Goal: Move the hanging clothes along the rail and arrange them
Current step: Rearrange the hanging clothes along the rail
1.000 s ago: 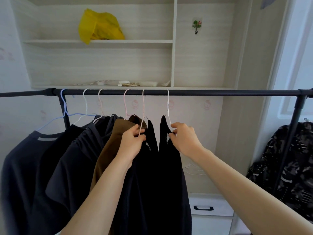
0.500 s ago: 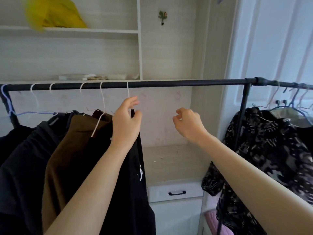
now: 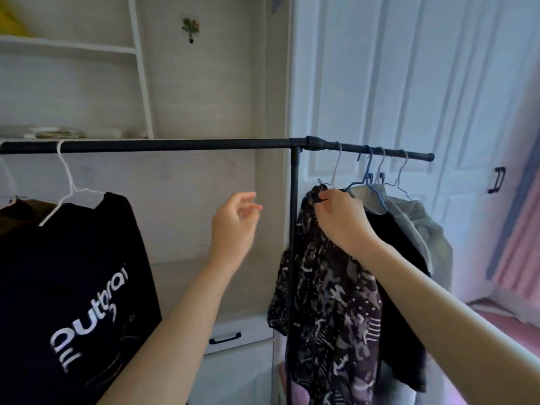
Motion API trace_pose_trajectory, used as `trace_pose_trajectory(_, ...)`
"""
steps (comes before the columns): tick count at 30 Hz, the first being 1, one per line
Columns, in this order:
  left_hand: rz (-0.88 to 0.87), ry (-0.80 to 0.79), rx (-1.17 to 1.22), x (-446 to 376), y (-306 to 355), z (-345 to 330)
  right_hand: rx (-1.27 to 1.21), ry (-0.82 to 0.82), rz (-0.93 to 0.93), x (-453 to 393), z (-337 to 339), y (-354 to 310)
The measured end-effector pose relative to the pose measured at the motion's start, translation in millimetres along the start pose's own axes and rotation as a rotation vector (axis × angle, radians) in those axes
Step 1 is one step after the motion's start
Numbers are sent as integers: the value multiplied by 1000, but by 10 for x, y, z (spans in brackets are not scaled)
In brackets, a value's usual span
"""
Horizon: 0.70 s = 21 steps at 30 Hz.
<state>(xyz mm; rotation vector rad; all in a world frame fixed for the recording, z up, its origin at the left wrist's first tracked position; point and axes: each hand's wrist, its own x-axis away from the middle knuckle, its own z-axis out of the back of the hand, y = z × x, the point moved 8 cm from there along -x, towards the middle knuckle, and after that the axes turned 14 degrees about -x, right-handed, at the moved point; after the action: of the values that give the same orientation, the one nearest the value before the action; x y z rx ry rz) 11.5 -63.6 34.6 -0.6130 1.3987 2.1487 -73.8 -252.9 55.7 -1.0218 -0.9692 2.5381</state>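
Since a moment ago both of my hands have left the black tops at the left, and my right hand [image 3: 340, 218] has gone past the upright post [image 3: 293, 258] to the far end of the rail [image 3: 175, 145].

It now pinches the shoulder of the patterned blouse [image 3: 327, 302], fingers curled round the thin fabric just under its wire hanger [image 3: 336, 168]. That blouse is dark with pale, scribbled marks and hangs in loose folds against the post. Behind it hang a plain black garment [image 3: 400, 287] and a soft grey hoodie [image 3: 423, 229], on 3 more hangers, 1 of them blue [image 3: 368, 173].

My left hand [image 3: 233, 226] hovers in the bare stretch between the 2 groups, fingers loosely spread and holding nothing.

At the left, a black T-shirt [image 3: 58, 273] with white lettering hangs from a white wire hanger [image 3: 65, 182], with something brown just beside it at the edge.

Round, matt black tube forms the rail, joined by a thicker collar above the post. Pale wood-grain shelving [image 3: 73, 49] stands behind, a drawer with a black handle [image 3: 225, 338] sits low, and white panelled doors [image 3: 409, 83] fill the right.
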Motion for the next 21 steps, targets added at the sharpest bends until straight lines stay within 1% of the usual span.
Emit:
trace_pose_trajectory(4,60,-73,53,176,262,-773,31,64,27,-9,516,512)
trace_pose_trajectory(7,125,-154,63,314,387,-1295,46,130,-11,-38,811,916)
trace_pose_trajectory(10,200,-239,63,415,453,-1693,84,79,-104,-44,890,1305)
trace_pose_trajectory(14,315,-360,94,491,450,-2092,51,-16,-207,-23,836,1663)
trace_pose_trajectory(18,354,-390,93,504,498,-2276,-58,-98,-305,-42,705,1893)
trace_pose_trajectory(21,372,-394,121,483,516,-2372,-222,-136,-366,-85,598,2003)
